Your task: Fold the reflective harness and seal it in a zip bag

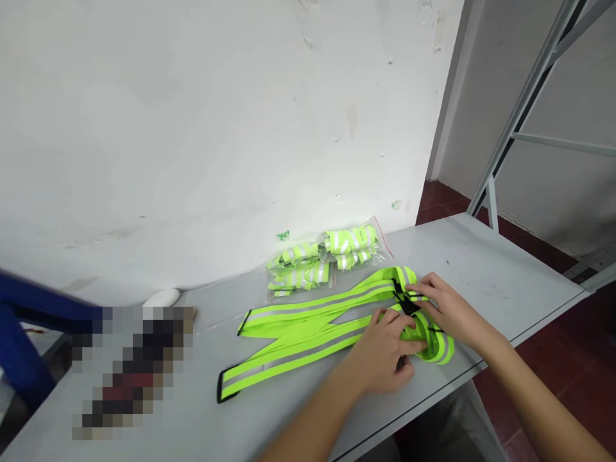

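Where wall [216,128] meets table [491,269], bags [308,274] lie — just behind the straps [298,335].

scuffed white wall [216,128] behind grey table [491,269]; dark red tiled floor [568,346]

There are 2 bags [301,276] [350,240] and 1 harness [303,332] (plus 2 hands [382,353] [452,308]).

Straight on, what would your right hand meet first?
The right hand would first meet the green strap, which it seems to touch; beyond, probably the bagged straps, depth unclear.
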### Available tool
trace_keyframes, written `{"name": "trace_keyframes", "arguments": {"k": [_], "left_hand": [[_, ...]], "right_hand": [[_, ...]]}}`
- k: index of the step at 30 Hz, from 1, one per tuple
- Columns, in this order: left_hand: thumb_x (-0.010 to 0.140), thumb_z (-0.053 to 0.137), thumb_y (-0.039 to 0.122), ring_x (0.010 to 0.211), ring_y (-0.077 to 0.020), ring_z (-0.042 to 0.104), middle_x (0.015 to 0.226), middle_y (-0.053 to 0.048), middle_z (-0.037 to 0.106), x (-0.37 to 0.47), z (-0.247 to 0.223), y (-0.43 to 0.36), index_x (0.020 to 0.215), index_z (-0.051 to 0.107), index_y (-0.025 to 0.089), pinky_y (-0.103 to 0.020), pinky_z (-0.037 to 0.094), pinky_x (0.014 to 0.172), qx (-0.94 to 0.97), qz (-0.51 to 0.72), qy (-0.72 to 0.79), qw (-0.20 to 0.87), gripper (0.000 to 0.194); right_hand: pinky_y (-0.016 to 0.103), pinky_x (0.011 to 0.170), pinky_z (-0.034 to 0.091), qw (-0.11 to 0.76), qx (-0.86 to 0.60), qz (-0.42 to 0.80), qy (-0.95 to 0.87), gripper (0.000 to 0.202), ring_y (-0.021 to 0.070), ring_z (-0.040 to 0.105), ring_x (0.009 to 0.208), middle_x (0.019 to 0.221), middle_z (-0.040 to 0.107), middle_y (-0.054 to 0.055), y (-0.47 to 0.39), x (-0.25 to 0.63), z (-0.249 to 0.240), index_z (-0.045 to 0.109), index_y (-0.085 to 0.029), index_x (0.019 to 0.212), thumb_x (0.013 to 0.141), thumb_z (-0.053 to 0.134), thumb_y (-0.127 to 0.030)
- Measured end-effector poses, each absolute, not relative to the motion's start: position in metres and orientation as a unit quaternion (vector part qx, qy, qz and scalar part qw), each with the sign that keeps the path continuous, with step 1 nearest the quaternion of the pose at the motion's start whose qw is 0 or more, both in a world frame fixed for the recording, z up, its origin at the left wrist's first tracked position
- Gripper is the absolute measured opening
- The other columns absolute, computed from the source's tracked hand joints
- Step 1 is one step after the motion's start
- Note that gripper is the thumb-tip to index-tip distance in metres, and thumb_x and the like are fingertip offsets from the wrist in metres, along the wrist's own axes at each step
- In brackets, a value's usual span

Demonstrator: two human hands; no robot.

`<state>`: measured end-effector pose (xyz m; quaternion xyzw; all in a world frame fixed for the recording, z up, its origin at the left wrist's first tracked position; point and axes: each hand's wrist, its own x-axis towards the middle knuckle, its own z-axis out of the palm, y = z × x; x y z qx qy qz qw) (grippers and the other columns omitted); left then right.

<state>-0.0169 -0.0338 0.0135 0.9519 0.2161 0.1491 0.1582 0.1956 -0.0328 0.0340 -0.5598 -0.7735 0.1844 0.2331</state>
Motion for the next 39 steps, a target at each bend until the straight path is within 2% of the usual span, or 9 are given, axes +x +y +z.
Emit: {"name": "trace_keyframes", "arguments": {"k": [7, 13, 20, 23, 26, 29, 33, 36, 39], "left_hand": [[0.072, 0.059, 0.02, 0.102, -0.0222, 0.049, 0.11, -0.002, 0.058, -0.016, 0.018, -0.041, 0.089, 0.073, 0.032, -0.048, 0.021, 0.107, 0.944, 0.166, 0.196, 0.205, 0.025], [0.069, 0.062, 0.021, 0.112, -0.0227, 0.051, 0.124, 0.0, 0.059, -0.008, 0.024, -0.053, 0.073, 0.062, 0.022, -0.046, 0.01, 0.114, 0.926, 0.213, 0.181, 0.255, 0.004], [0.068, 0.059, 0.018, 0.068, -0.0134, 0.057, 0.065, 0.002, 0.058, 0.002, 0.018, -0.06, 0.065, 0.047, 0.02, -0.027, 0.044, 0.084, 0.926, 0.191, 0.14, 0.296, 0.012], [0.078, 0.05, 0.015, 0.07, -0.0132, 0.059, 0.074, -0.001, 0.063, 0.0, 0.015, -0.054, 0.069, 0.05, 0.021, -0.024, 0.047, 0.071, 0.884, 0.286, 0.196, 0.315, 0.011], [0.086, 0.046, 0.017, 0.087, -0.0174, 0.06, 0.091, -0.005, 0.065, -0.005, 0.012, -0.039, 0.077, 0.053, 0.02, -0.03, 0.047, 0.079, 0.832, 0.369, 0.318, 0.265, 0.012], [0.086, 0.056, 0.028, 0.097, -0.0256, 0.057, 0.099, -0.007, 0.063, -0.007, 0.007, -0.024, 0.098, 0.057, 0.02, -0.041, 0.046, 0.084, 0.827, 0.302, 0.435, 0.188, 0.014], [0.083, 0.064, 0.033, 0.106, -0.0316, 0.053, 0.114, -0.01, 0.059, -0.003, -0.001, -0.02, 0.123, 0.051, 0.02, -0.047, 0.044, 0.085, 0.828, 0.191, 0.51, 0.133, 0.044], [0.086, 0.062, 0.031, 0.108, -0.0307, 0.054, 0.114, -0.009, 0.06, -0.001, -0.003, -0.021, 0.125, 0.05, 0.022, -0.046, 0.043, 0.087, 0.831, 0.176, 0.511, 0.132, 0.042], [0.086, 0.062, 0.028, 0.106, -0.0274, 0.055, 0.112, -0.006, 0.062, -0.004, -0.005, -0.017, 0.117, 0.053, 0.025, -0.046, 0.04, 0.092, 0.831, 0.205, 0.49, 0.163, 0.033]], "right_hand": [[0.038, 0.086, 0.047, 0.095, -0.563, 0.239, -0.785, 0.043, 0.0234, 0.056, 0.097, 0.109, 0.054, 0.009, -0.039, 0.201, 0.035, 0.051, -0.03, 0.138, 0.098, 0.038, -0.039], [0.033, 0.077, 0.045, 0.023, -0.54, 0.173, -0.823, 0.043, 0.0231, 0.058, 0.091, 0.098, 0.057, 0.008, -0.027, 0.205, 0.04, 0.052, -0.027, 0.138, 0.095, 0.046, -0.026], [0.037, 0.077, 0.043, -0.042, -0.486, -0.023, -0.872, 0.047, 0.028, 0.058, 0.093, 0.105, 0.06, 0.013, -0.023, 0.192, 0.031, 0.05, -0.017, 0.137, 0.091, 0.054, -0.026], [0.036, 0.078, 0.042, -0.041, -0.474, -0.026, -0.879, 0.043, 0.0278, 0.057, 0.096, 0.107, 0.06, 0.014, -0.022, 0.187, 0.033, 0.05, -0.017, 0.135, 0.093, 0.05, -0.026], [0.035, 0.077, 0.043, -0.012, -0.48, 0.043, -0.876, 0.039, 0.0252, 0.057, 0.092, 0.103, 0.059, 0.012, -0.02, 0.187, 0.037, 0.053, -0.02, 0.132, 0.097, 0.039, -0.03], [0.032, 0.076, 0.044, 0.082, -0.501, 0.167, -0.845, 0.036, 0.0205, 0.058, 0.087, 0.096, 0.057, 0.008, -0.018, 0.186, 0.032, 0.061, -0.023, 0.121, 0.099, 0.034, -0.032], [0.028, 0.069, 0.045, 0.217, -0.596, 0.325, -0.702, 0.029, 0.0167, 0.058, 0.076, 0.087, 0.061, 0.002, -0.011, 0.186, 0.013, 0.06, -0.021, 0.111, 0.086, 0.057, -0.035], [0.027, 0.063, 0.043, 0.23, -0.651, 0.394, -0.607, 0.044, 0.016, 0.057, 0.072, 0.08, 0.061, -0.001, -0.003, 0.186, 0.004, 0.056, -0.018, 0.105, 0.069, 0.074, -0.036], [0.025, 0.057, 0.038, 0.206, -0.645, 0.431, -0.596, 0.037, 0.0138, 0.052, 0.065, 0.07, 0.056, -0.004, 0.001, 0.185, 0.007, 0.058, -0.017, 0.084, 0.063, 0.078, -0.04]]}}
